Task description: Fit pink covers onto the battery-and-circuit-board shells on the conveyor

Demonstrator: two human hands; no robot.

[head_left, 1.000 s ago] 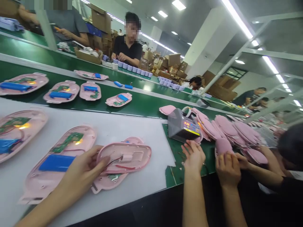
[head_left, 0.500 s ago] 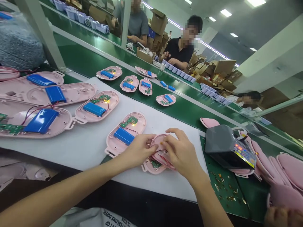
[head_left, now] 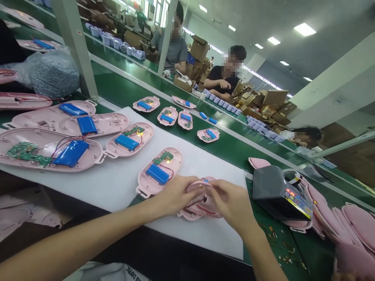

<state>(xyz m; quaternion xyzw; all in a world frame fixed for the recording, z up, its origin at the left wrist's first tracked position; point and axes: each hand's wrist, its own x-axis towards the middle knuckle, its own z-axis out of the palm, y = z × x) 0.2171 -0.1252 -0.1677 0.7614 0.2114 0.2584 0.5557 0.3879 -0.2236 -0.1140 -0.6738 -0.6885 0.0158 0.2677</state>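
Note:
Both hands meet over a pink plastic shell half (head_left: 191, 215) on the white sheet (head_left: 117, 197). Between them they grip a pink plastic cover (head_left: 208, 203), tilted over that shell, with red and dark wires across its inner side. My left hand (head_left: 175, 195) pinches its left edge with thumb and fingers. On the opposite edge, my right hand (head_left: 234, 201) has its thumb inside and fingers behind. A small orange spot shows near the thumbs. Just left lies another open pink shell (head_left: 143, 179) with a blue battery pack (head_left: 157, 174) and a lit green circuit board (head_left: 162, 157).
Larger pink shells (head_left: 93, 158) with batteries crowd the left. Smaller ones (head_left: 166, 116) sit on the green conveyor (head_left: 234, 150). A grey machine with a red display (head_left: 271, 187) stands at right, beside stacked pink covers (head_left: 356, 222) and tape scraps (head_left: 288, 251). Co-workers (head_left: 224, 82) sit opposite.
My right fingers have come down from above the cover to grip its edge. The cover now tilts up more steeply. The camera view has shifted slightly, so the surroundings appear lower.

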